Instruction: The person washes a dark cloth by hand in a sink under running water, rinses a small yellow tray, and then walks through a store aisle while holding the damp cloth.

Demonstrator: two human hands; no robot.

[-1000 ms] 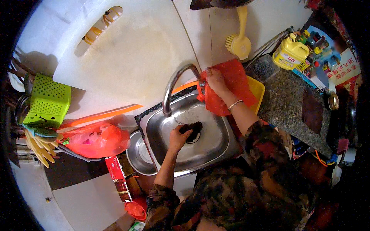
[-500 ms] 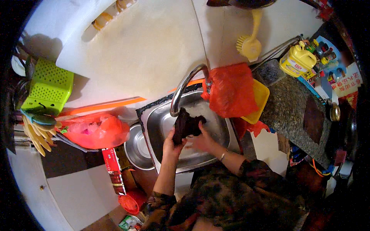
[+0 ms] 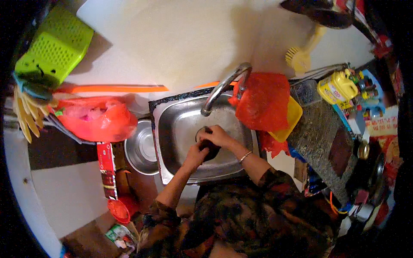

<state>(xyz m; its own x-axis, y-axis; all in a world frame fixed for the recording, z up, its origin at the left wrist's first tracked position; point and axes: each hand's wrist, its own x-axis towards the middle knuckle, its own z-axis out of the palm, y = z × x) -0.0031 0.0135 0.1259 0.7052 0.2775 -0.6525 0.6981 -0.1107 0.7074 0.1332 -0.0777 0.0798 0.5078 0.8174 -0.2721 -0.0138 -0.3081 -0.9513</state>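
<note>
A small, dark, bunched cloth is gripped low inside the steel sink. My left hand is closed on its near left side. My right hand closes on the cloth from above and to the right, and the two hands almost meet. Most of the cloth is hidden by my fingers. Just beyond my hands, the curved chrome faucet reaches over the basin; no running water can be made out.
Left of the sink stands a steel bowl, with a red plastic bag beyond it. A red cloth and a yellow tray are at the right rim. Further right, a yellow jug sits on a stone counter.
The dark cloth was spread and hanging between my hands below the faucet; now it is bunched up. My right hand has come left, in against my left hand. The view has shifted somewhat.
</note>
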